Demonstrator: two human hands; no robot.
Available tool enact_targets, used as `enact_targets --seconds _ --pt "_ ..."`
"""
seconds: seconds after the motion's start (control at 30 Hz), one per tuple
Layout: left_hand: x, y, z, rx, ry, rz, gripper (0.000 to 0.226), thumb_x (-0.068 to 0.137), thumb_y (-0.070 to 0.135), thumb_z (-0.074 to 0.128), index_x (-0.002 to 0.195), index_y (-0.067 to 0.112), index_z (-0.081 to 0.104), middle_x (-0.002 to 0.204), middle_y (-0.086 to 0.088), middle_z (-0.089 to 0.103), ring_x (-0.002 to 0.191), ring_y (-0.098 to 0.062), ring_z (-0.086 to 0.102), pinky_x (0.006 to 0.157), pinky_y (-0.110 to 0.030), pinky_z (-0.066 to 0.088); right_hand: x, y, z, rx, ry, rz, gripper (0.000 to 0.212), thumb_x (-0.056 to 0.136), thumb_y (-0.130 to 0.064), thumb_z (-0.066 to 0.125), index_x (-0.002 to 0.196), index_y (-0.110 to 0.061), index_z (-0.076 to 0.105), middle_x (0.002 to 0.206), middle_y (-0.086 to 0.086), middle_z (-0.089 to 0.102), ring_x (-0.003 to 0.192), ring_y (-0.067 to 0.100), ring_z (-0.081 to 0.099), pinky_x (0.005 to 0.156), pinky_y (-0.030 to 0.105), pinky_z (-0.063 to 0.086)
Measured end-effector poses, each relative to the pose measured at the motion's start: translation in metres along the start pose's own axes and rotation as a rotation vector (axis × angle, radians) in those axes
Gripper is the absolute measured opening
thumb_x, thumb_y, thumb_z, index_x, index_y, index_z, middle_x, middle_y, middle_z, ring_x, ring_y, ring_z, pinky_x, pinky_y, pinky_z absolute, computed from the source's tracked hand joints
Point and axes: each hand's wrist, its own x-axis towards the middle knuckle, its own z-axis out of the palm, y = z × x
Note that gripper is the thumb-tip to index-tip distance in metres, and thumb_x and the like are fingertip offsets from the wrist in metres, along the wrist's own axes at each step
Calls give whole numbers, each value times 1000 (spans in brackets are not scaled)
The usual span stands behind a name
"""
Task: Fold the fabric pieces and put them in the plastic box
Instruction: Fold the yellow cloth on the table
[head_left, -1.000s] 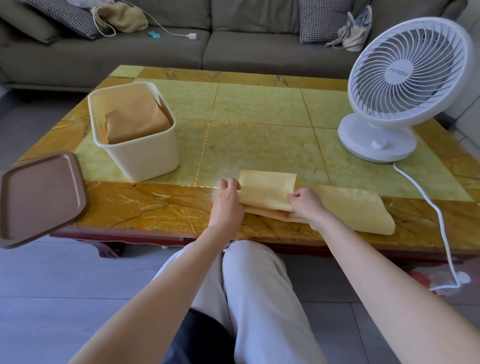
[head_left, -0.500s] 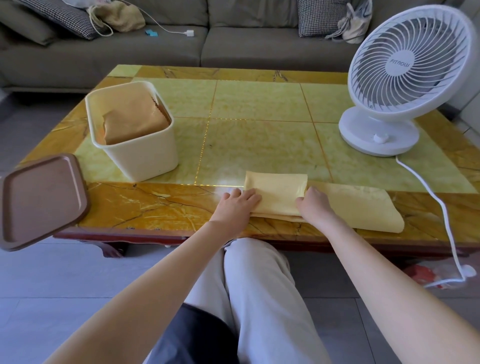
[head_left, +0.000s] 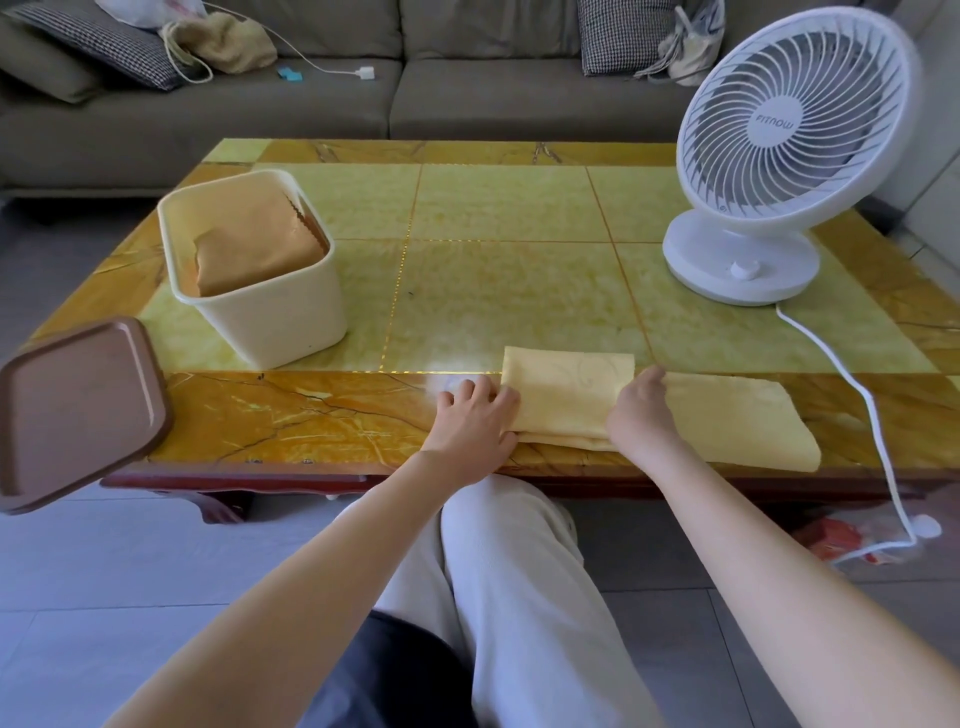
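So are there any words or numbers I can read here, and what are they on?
"FITNOW": on the round middle of the white fan.
Red packet on the floor: too blurred to read.
Box, lid, cloth: no words show.

Left hand (head_left: 475, 421) flat, palm down, fingers spread; right hand (head_left: 641, 410) nearby, palm down, fingers together.

Bright soft daylight, glare patch on table (head_left: 452, 358), wide-angle edge warp, sharp w/ faint shadows
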Motion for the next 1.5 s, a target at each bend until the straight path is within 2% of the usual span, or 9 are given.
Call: enact_targets --seconds 0.1,0.27,0.47,0.6,0.77,1.03,1.17,1.37,1.5 --pt "-1 2 0 20 2 25 41 90 34 43 129 23 40 122 -8 39 110 -28 39 91 -41 35 -7 1 1 -28 104 -66 70 89 11 39 145 3 -3 150 28 13 124 40 44 99 42 44" --pt "1 5 -3 47 -45 77 45 91 44 42 135 32 38 122 -6 39 113 -26 37 89 -43 35 -9 4 2 -195 288 -101 44 89 7 44 129 1 26 127 23 35 99 34 55 76 40 52" --pt "4 14 -9 -257 -83 1 42 96 50 28 128 31 47 108 -1 43 115 -24 37 93 -41 31 -12 19 5 -542 270 -153 47 85 -2 51 130 -8 37 130 17 35 116 30 38 96 34 39" --pt "18 33 -10 -759 -101 -226 47 91 24 52 131 7 32 111 -14 58 93 -25 56 71 -29 45 -14 19 4 -354 96 -173 50 90 0 45 138 -10 37 137 16 32 120 31 35 96 35 42" --pt "26 39 -15 -1013 9 -375 47 84 7 55 126 8 34 82 3 49 68 -11 51 53 -20 41 -15 13 2 -229 -50 -232 50 98 -23 42 145 -13 29 143 14 31 129 34 28 102 40 34" --pt "10 -14 -65 -777 398 -307 40 84 6 52 121 11 40 86 3 50 78 -19 51 64 -30 42 -32 -68 37 -113 -184 -470 47 100 -21 34 140 4 34 148 18 30 134 35 30 110 39 23" --pt "-3 -46 -88 -685 512 -371 38 83 9 53 119 13 43 88 2 50 80 -20 51 66 -31 41 -42 -114 56 273 -310 -433 37 94 -15 42 130 -6 43 129 15 53 119 32 50 91 33 39" --pt "-3 -48 -108 -567 554 -339 33 87 12 49 119 15 40 91 -1 54 78 -23 54 63 -33 44 -40 -145 48 652 -363 -295 32 98 -23 39 100 -5 65 103 16 69 98 30 64 85 42 51" --pt "9 -13 -106 -699 487 -250 24 95 23 42 117 14 40 91 -3 57 84 -28 59 71 -39 49 -29 -115 7 859 -396 -230 47 101 -42 30 87 -18 67 82 1 75 78 18 72 66 30 59"
